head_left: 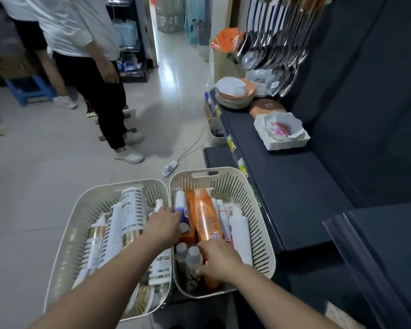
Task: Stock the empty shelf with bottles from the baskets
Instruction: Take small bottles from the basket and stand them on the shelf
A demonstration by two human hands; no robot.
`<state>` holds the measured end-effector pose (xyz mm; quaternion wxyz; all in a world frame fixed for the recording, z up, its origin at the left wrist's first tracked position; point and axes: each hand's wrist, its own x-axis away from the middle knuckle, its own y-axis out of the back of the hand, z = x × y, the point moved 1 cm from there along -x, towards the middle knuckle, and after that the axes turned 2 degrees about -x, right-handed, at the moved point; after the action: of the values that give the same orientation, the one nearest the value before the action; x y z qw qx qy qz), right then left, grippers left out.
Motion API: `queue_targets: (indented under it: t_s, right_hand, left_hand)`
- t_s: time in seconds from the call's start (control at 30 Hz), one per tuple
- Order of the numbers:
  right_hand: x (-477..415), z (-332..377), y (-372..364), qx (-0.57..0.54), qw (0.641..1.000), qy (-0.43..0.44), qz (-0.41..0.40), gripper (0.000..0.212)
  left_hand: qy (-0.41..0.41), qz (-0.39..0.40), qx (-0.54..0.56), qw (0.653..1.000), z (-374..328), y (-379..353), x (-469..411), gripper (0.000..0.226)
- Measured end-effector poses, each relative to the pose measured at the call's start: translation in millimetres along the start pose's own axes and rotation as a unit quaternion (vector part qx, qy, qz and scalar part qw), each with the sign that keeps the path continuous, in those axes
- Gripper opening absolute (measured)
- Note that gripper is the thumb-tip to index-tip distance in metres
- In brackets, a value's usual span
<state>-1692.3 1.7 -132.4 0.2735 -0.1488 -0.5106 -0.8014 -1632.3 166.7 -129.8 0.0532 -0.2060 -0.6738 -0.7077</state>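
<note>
Low in the right-hand basket, a white plastic bottle with a purple band (182, 210) lies tilted against the basket's left wall. The left hand (163, 226) reaches across from the other basket, and its fingers are wrapped round the bottle's lower half. Just beside it lies a tall orange plastic bottle (207, 214), and the right hand (220, 257) has its fingers curled over that bottle's near end. The thumb sits against a small clear bottle with a grey cap (193, 256).

Both hands work in the right cream slotted plastic basket (259, 224), which also holds white tubes and bottles along its right side. Touching it on the left is a second cream slotted plastic basket (81, 222), packed with gold-and-white bottles (131, 210) lying flat. Both baskets stand on the pale tiled floor.

Right of the baskets runs a dark blue shelf board (294, 193), bare at its near end. Further along it sit a white scalloped dish with a pink flower pattern (282, 129) and a stack of orange-rimmed plates (235, 95), under hanging steel ladles (271, 48). A white power strip (170, 168) lies on the floor beyond the baskets, near a standing person in a white shirt and black trousers (93, 67).
</note>
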Motion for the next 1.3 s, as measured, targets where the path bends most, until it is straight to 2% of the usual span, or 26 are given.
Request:
queue_targets:
  t_s: [0.23, 0.4, 0.47, 0.57, 0.73, 0.83, 0.93, 1.0, 1.07, 1.13, 1.2, 1.23, 1.3]
  right_hand:
    - [-29, -5, -15, -0.038, 0.999, -0.001, 0.005, 0.028]
    - [-38, -8, -18, -0.055, 0.998, 0.002, 0.009, 0.021]
    - [-40, -10, -15, -0.111, 0.994, -0.014, 0.003, 0.022]
    - [-49, -22, 3, -0.240, 0.968, -0.052, -0.044, 0.028]
    - [-72, -48, 59, -0.368, 0.911, -0.120, -0.142, 0.018]
    - [-82, -54, 80, -0.389, 0.891, -0.126, -0.198, 0.019]
    - [-90, -54, 84, -0.392, 0.879, -0.135, -0.234, 0.023]
    - [-93, -54, 84, -0.395, 0.871, -0.141, -0.255, 0.026]
    - [-96, -56, 84, -0.425, 0.852, -0.157, -0.264, 0.034]
    - [-99, -58, 79, -0.456, 0.834, -0.191, -0.246, 0.030]
    - [-102, -60, 68, -0.453, 0.831, -0.225, -0.231, 0.027]
    - [-103, -61, 62, -0.450, 0.830, -0.237, -0.231, 0.028]
    - [-105, -65, 53, -0.457, 0.820, -0.249, -0.236, 0.029]
  left_hand:
    - [-0.026, 0.025, -0.053, 0.998, 4, -12, -53, 0.034]
    - [-0.020, 0.055, -0.111, 0.992, 2, -14, -85, 0.052]
    - [-0.020, 0.073, -0.133, 0.988, 5, -13, -94, 0.056]
    - [-0.033, 0.066, -0.140, 0.987, 2, -12, -106, 0.056]
    - [-0.014, 0.051, -0.108, 0.993, -8, -5, -107, 0.061]
    - [-0.004, 0.057, -0.045, 0.997, -20, -3, -99, 0.057]
    - [0.033, 0.068, 0.147, 0.986, -37, -12, -94, 0.067]
    - [0.105, 0.062, 0.307, 0.944, -39, -21, -95, 0.082]
    - [0.185, 0.063, 0.432, 0.880, -39, -33, -98, 0.089]
    - [0.224, 0.083, 0.472, 0.849, -43, -41, -99, 0.074]
    - [0.225, 0.091, 0.457, 0.856, -47, -43, -99, 0.036]
    - [0.219, 0.095, 0.454, 0.859, -47, -44, -100, 0.025]
    - [0.215, 0.092, 0.469, 0.851, -47, -43, -105, 0.023]
